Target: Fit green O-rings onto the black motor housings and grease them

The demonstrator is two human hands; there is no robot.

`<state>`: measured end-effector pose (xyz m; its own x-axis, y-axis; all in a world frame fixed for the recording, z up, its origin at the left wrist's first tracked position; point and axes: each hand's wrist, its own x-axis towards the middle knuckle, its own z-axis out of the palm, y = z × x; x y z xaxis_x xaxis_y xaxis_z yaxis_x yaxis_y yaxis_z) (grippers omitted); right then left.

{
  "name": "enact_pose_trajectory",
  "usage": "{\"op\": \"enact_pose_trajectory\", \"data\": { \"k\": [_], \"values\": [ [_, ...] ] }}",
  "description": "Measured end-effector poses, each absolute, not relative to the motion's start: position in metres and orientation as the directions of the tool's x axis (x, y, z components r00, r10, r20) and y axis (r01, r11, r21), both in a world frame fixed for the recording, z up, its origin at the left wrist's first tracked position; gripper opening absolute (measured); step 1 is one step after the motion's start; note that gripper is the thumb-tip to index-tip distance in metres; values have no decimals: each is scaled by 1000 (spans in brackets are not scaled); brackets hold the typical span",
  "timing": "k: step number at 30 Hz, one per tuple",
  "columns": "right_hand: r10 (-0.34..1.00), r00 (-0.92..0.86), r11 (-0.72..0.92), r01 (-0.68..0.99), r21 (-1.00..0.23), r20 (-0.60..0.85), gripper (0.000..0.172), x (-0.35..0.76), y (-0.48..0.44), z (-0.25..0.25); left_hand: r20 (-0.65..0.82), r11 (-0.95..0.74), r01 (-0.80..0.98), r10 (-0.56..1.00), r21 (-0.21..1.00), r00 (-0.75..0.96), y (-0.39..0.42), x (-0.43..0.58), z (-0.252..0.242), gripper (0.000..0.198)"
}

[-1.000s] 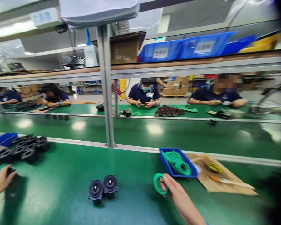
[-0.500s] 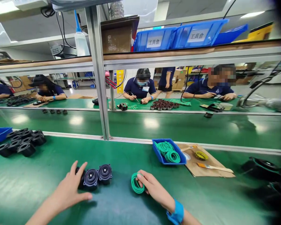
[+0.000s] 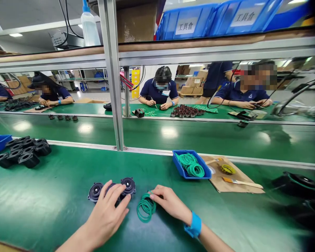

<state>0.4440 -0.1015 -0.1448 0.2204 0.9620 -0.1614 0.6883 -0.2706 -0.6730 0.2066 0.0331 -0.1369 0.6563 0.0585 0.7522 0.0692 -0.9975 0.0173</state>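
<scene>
Three round black motor-like housings stand in a row on the green bench: the left housing [image 3: 95,191], the right housing [image 3: 128,185], and a middle one mostly hidden. Over that middle one reaches my left hand [image 3: 106,213], its fingers stretched out and partly spread; whether they touch it I cannot tell. Just to the right, my right hand [image 3: 170,202], wearing a blue wristband, pinches a loose bunch of green rubber rings [image 3: 145,212] between thumb and fingers. The rings fan out low over the bench.
A blue tray [image 3: 176,163] of green rings stands behind my right hand. Beside it, cardboard [image 3: 220,186] carries a brush [image 3: 241,182] and a yellow ring [image 3: 228,169]. More black housings [image 3: 28,157] sit far left. A metal post [image 3: 115,105] rises behind; co-workers [image 3: 159,89] sit beyond.
My left hand has moved right, from beside the left end of the housings to over the middle one. The green rings have spread apart and shifted slightly left in my right hand.
</scene>
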Motion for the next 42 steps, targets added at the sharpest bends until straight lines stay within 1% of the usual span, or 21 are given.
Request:
{"op": "enact_pose_trajectory", "data": {
  "k": [2,4,6,8,9,10,11,13,14,15,17,19,23,25,27,29,32,34,35,39,42],
  "values": [
    [953,259,-297,690,-660,-159,38,452,-105,-145,766,-999,28,49,41,641,29,210,-139,18],
    [937,324,-329,704,-630,-128,40,459,-109,-144,770,-999,-2,36,48,638,28,210,-140,18],
    [918,397,-326,718,-615,-23,45,464,-111,-139,772,-998,-22,31,58,634,30,209,-139,17],
    [887,443,-263,717,-646,130,48,463,-109,-130,782,-997,-13,55,81,621,35,208,-137,16],
    [870,457,-220,695,-684,184,48,460,-106,-125,784,-995,0,77,98,616,37,207,-136,15],
    [862,464,-177,652,-737,203,49,455,-101,-119,780,-993,18,101,114,617,40,206,-135,14],
    [867,464,-146,588,-795,184,49,449,-94,-115,770,-991,36,123,129,626,44,205,-134,13],
    [903,421,-117,435,-893,87,45,435,-76,-109,736,-986,69,158,151,659,51,204,-135,15],
    [924,378,-113,400,-910,51,40,428,-66,-109,713,-984,84,172,157,680,54,204,-136,19],
    [941,336,-111,406,-907,36,36,423,-55,-110,687,-982,100,184,161,703,57,205,-139,26],
    [959,283,-117,476,-872,26,27,415,-35,-114,632,-978,126,204,167,748,62,207,-145,44],
    [961,275,-127,532,-837,29,22,413,-20,-121,577,-970,140,231,198,783,65,212,-151,52],
    [967,245,-91,599,-796,73,18,417,-12,-129,528,-947,127,272,295,804,65,220,-155,44],
    [972,208,-45,627,-778,111,21,419,-16,-129,546,-952,123,263,279,795,64,222,-153,38],
    [976,156,14,657,-754,154,28,423,-22,-130,602,-969,133,234,208,764,63,223,-153,28],
    [975,70,100,707,-700,210,32,428,-28,-132,659,-979,146,206,145,723,62,223,-153,22],
    [948,-89,258,775,-577,305,41,436,-36,-137,678,-974,147,226,172,700,63,224,-156,22],
    [923,-142,321,794,-515,356,49,440,-41,-142,672,-970,147,239,192,701,64,225,-156,23],
    [913,-144,333,804,-492,382,49,440,-43,-144,672,-972,146,233,185,703,64,226,-156,23],
    [860,-72,318,850,-420,505,34,431,-49,-150,729,-991,88,134,101,671,64,229,-156,19],
    [784,-64,321,893,-316,618,17,418,-54,-152,764,-996,71,88,56,639,60,231,-158,14]
  ]
}}
